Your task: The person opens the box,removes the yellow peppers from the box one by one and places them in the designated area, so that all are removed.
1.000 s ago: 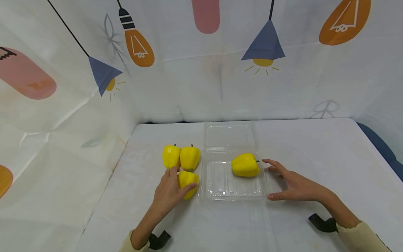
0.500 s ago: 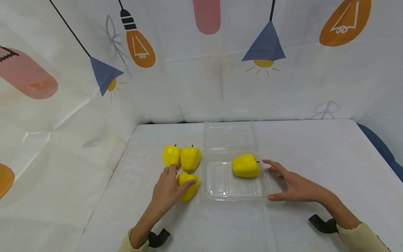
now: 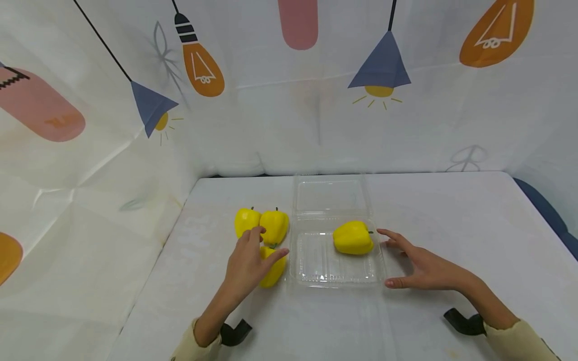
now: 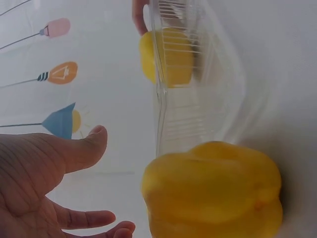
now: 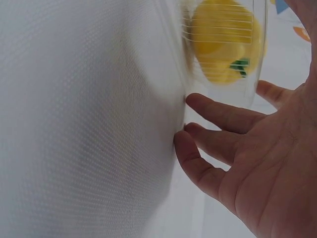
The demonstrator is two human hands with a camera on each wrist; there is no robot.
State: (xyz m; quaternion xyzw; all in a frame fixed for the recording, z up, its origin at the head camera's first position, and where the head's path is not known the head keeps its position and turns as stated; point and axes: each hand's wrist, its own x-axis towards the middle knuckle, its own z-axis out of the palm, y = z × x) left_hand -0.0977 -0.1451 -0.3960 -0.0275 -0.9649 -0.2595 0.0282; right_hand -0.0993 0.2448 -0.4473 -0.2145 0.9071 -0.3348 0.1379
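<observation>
Over the nearest yellow bell pepper (image 3: pixel 274 275) on the left, my left hand (image 3: pixel 247 263) hovers with thumb and fingers spread. The left wrist view shows a gap between this hand (image 4: pixel 29 168) and the pepper (image 4: pixel 213 191). Two more yellow bell peppers stand just behind, one at the left (image 3: pixel 245 219) and one at the right (image 3: pixel 276 225). A clear plastic clamshell box (image 3: pixel 311 263) lies unfolded, with a yellow bell pepper (image 3: pixel 353 237) on its side in the base. My right hand (image 3: pixel 422 265) rests at the box's right side, fingers apart, fingertips down at the table (image 5: pixel 282 163).
The box's transparent lid (image 3: pixel 331 195) lies folded back towards the far edge of the white table (image 3: pixel 460 210). A white curtain (image 3: pixel 280 120) printed with lamps and bulbs hangs behind and to the left. Each wrist carries a black mount (image 3: pixel 464 321).
My left hand has let go of the nearest pepper and risen slightly up and away from it, its fingers now in front of the back peppers. The right hand has stayed put.
</observation>
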